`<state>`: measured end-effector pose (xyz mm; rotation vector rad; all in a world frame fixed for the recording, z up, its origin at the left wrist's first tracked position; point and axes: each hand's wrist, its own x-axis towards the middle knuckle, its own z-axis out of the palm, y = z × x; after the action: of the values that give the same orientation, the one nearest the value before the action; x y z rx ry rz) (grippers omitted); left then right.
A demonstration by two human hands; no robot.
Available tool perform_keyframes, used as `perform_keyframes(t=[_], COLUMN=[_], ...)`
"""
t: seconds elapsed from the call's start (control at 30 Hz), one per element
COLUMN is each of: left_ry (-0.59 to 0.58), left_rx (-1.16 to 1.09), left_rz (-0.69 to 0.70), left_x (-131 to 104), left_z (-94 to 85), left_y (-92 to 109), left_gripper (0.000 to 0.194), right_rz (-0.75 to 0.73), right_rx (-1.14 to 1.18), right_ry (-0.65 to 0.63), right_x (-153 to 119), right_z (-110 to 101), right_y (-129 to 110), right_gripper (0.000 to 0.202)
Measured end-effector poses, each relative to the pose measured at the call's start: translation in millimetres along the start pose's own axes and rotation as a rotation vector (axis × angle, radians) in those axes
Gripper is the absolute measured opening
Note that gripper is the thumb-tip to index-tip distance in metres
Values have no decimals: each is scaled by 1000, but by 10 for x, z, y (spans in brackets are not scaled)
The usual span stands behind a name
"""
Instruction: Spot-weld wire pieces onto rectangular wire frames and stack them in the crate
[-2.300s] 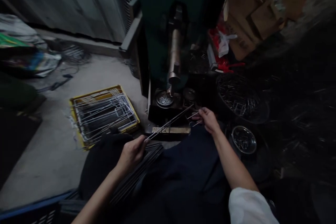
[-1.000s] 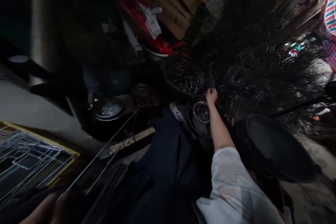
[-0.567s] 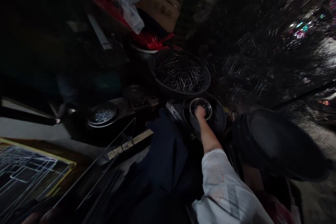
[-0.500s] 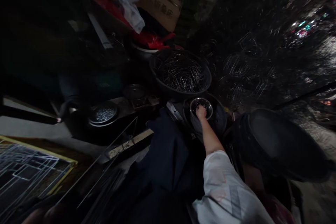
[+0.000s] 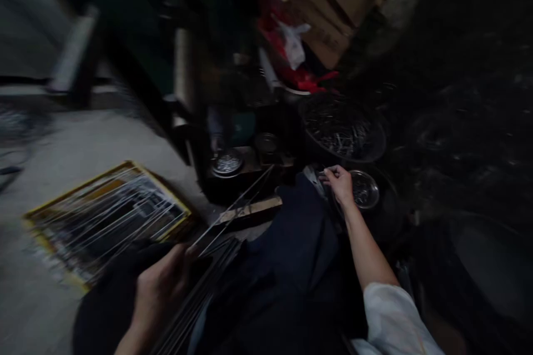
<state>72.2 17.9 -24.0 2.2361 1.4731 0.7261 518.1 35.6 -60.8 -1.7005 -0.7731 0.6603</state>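
My left hand [image 5: 164,277] is closed round a long bent metal wire [image 5: 239,199], whose narrow end points up and away over a wooden strip [image 5: 266,204]. My right hand [image 5: 340,184] is raised beside a round steel bowl [image 5: 377,194] of small metal pieces. Its thumb and fingers pinch a small object too dim and blurred to name. More long wires [image 5: 208,283] lie below the left hand, along the dark cloth [image 5: 291,266] over my lap.
On the left floor, a yellow-rimmed crate [image 5: 128,164] holds many wire frames. Beyond the bowl stands a large dark basin [image 5: 381,151] of metal rods. A dish of small shiny pieces [image 5: 228,163] sits by dark machinery [image 5: 183,133]. Red bags and cardboard [image 5: 333,47] lie behind.
My right hand has come up out of the steel bowl and moved left, pinching something small. The view has swung left, bringing my left hand with the wire and the whole crate into sight.
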Motion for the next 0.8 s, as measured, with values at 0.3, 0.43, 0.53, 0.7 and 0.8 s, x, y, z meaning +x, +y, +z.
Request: perform_keyframes(t=[0.3,0.43,0.53,0.7,0.8], left_ry=[147,186,217,277,299], left_rx=[-65,-95,-117,-150,-154], left_rz=[20,-11,-27,-8,4], left_x=[-211,-293,-325,-323,-305], left_z=[-166,-235,-278,-303,-315], left_y=[-147,-257,-319,-395,-422], left_gripper=[22,22,23,18,15], right_rz=[357,345,338,316,307], right_rx=[638,721,708,682,680], right_ry=[-341,-337,-323,-354,-365], right_x=[-1031,-1207,-1256,-1293,-1296], right_z=[2133,2371,2459,2558,2589], right_y=[-645,-796,-900,-1010,-1045], right_gripper=[26,25,25,25,26])
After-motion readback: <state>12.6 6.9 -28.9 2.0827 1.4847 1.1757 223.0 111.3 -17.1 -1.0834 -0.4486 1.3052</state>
